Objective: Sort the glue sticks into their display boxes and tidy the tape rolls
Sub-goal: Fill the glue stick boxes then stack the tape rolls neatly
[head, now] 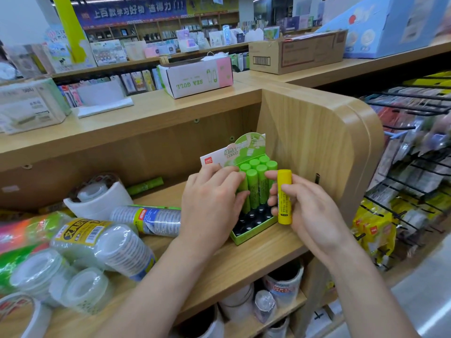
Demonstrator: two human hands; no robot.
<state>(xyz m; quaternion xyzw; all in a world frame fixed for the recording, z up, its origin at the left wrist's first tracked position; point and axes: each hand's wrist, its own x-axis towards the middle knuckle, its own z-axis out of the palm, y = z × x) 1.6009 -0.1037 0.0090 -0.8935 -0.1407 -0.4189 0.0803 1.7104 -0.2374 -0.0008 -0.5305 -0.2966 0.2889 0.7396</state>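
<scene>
A green display box (253, 234) stands on the wooden shelf (244, 262), against the shelf's right wall. Several green glue sticks (256, 189) stand upright in its back rows; the front holes are empty. My left hand (210, 206) grips the left side of the stick cluster. My right hand (314, 211) holds a yellow glue stick (284, 196) upright, just right of the box. One loose green glue stick (145, 186) lies at the shelf's back. Wrapped stacks of clear tape rolls (146, 220) lie scattered to the left.
More tape packs (102, 245) and a white tape roll (97, 198) crowd the shelf's left half. The lower shelf holds large tape rolls (283, 286). Cardboard boxes (297, 52) sit on the counter above. A wire rack of hanging packets (410, 181) stands to the right.
</scene>
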